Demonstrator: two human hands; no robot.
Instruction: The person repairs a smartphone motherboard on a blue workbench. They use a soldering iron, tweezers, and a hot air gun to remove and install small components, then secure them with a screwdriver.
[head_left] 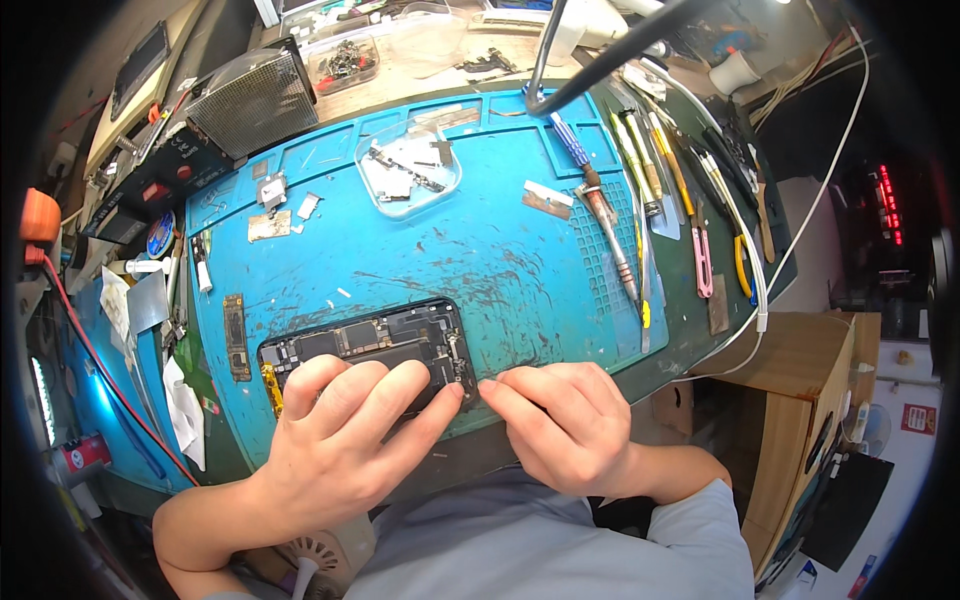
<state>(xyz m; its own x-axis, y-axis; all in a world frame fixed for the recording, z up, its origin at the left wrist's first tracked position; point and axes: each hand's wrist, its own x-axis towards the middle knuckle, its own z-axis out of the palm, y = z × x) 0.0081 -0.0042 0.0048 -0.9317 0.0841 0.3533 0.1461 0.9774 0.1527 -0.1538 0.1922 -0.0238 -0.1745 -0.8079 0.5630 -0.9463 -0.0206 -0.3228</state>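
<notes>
Blue repair mat carries an opened phone, long axis left-right. Left hand lies spread across it; right hand pinches at its right edge.

This is an electronics repair workshop: a blue repair mat covers the tabletop, with screwdrivers, tweezers and small parts.

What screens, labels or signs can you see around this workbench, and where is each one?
Red glowing display: far right, on dark equipment, a vertical strip of lit marks.
Small red-and-white sign: lower right, squarish, on a pale surface.
Opened black phone: on the blue work mat, under the left hand, showing circuitry rather than a screen.
</notes>
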